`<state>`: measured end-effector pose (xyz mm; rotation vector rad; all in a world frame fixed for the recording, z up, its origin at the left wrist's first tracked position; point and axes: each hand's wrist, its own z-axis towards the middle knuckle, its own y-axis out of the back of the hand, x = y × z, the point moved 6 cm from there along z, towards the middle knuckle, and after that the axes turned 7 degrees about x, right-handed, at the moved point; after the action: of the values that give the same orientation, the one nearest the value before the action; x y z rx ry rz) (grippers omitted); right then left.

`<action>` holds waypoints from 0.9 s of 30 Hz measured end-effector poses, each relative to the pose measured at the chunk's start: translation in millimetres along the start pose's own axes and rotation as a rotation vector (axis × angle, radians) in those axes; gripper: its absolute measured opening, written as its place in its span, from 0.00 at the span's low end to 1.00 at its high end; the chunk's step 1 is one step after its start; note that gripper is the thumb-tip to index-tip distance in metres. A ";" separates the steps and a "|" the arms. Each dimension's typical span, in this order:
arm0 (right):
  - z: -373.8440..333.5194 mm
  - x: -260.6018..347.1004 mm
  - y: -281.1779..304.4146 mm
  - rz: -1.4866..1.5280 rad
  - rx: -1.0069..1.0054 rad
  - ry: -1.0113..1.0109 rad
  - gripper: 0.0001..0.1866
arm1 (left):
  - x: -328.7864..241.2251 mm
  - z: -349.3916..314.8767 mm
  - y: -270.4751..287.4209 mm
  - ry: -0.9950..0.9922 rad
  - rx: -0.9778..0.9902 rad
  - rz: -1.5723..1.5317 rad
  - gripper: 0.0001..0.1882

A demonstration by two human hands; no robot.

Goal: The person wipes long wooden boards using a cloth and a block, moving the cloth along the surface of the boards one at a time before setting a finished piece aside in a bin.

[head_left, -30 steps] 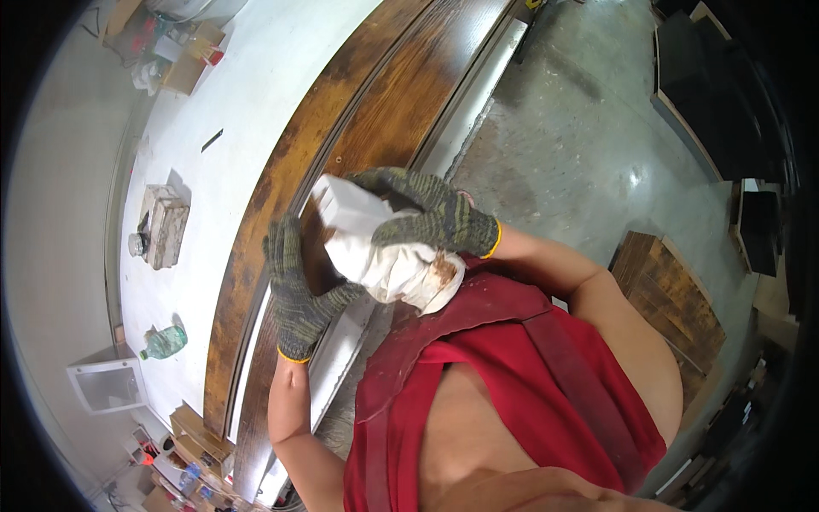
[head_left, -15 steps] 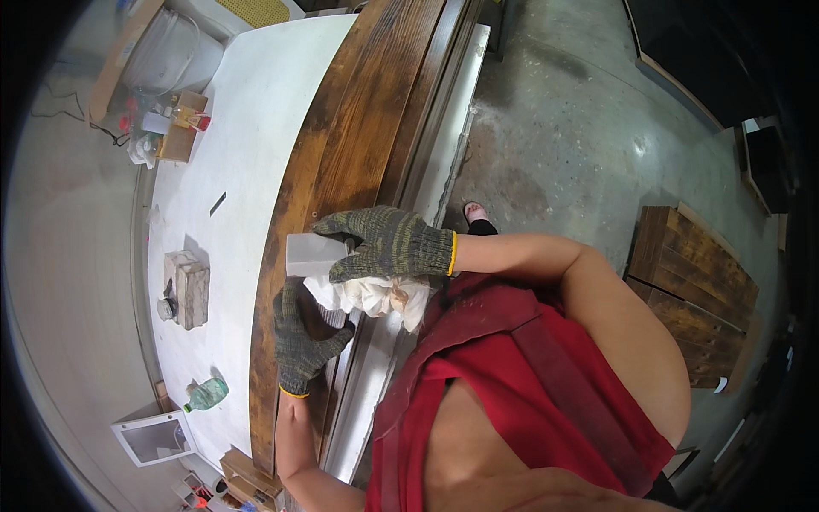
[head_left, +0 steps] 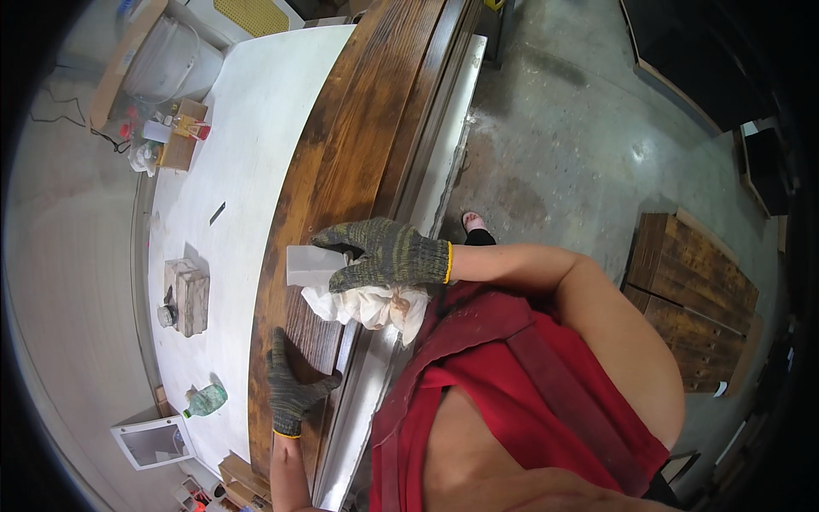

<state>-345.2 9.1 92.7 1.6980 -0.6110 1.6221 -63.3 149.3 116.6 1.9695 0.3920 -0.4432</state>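
Stained brown wooden boards (head_left: 341, 141) with dark grain lie along the edge of a white table. My right hand (head_left: 381, 253), in a dark green-grey knitted glove with a yellow cuff, grips a pale grey block (head_left: 314, 266) between thumb and fingers. A crumpled white cloth (head_left: 371, 309) with brownish stains is bunched under that hand, over the boards' edge; how it is held is hidden. Nearer the bottom of the view, my gloved left hand (head_left: 297, 388) rests on the boards. Its fingers are stretched out, with the thumb spread toward the near edge.
On the white table (head_left: 235, 128) stand a marbled box (head_left: 189, 297), a green-tinted bottle (head_left: 205, 399), a small cardboard box (head_left: 182, 141) and a white bucket (head_left: 175, 64). A white-framed panel (head_left: 153, 439) lies at the lower left. More brown boards (head_left: 695, 299) are stacked at right on the concrete floor.
My left hand has slid along the boards toward the bottom of the view, away from the cloth. My right hand, block and cloth have shifted slightly the same way.
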 end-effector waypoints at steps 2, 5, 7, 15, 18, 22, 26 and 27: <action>-0.9 -0.1 1.9 -0.003 -0.002 0.007 0.44 | -0.3 3.7 8.3 0.031 0.006 -0.071 0.67; -1.9 -0.4 0.9 -0.007 -0.017 0.027 0.42 | -5.1 6.3 24.5 0.067 -0.047 -0.122 0.54; -1.9 0.6 0.4 -0.014 -0.041 0.059 0.42 | 8.9 7.7 27.6 0.175 0.058 -0.125 0.41; -17.6 8.2 8.6 0.516 0.171 0.237 0.39 | -36.4 -6.8 44.2 0.184 0.122 -0.277 0.26; -23.0 23.0 6.7 0.584 0.329 0.305 0.40 | -52.8 -28.0 47.3 -0.035 -0.045 0.150 0.21; -33.1 38.9 11.1 0.586 0.373 0.383 0.39 | -94.4 -36.4 40.1 -0.129 -0.128 0.259 0.21; -32.7 42.2 18.4 0.623 0.352 0.354 0.39 | -89.0 -45.1 23.0 -0.044 -0.100 0.212 0.30; -33.6 41.3 21.7 0.596 0.333 0.356 0.40 | -90.6 -47.0 18.4 -0.107 -0.113 0.216 0.31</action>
<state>-379.2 25.8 136.0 1.4587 -0.7398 2.5003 -128.2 177.4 192.6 1.8450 0.1313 -0.3779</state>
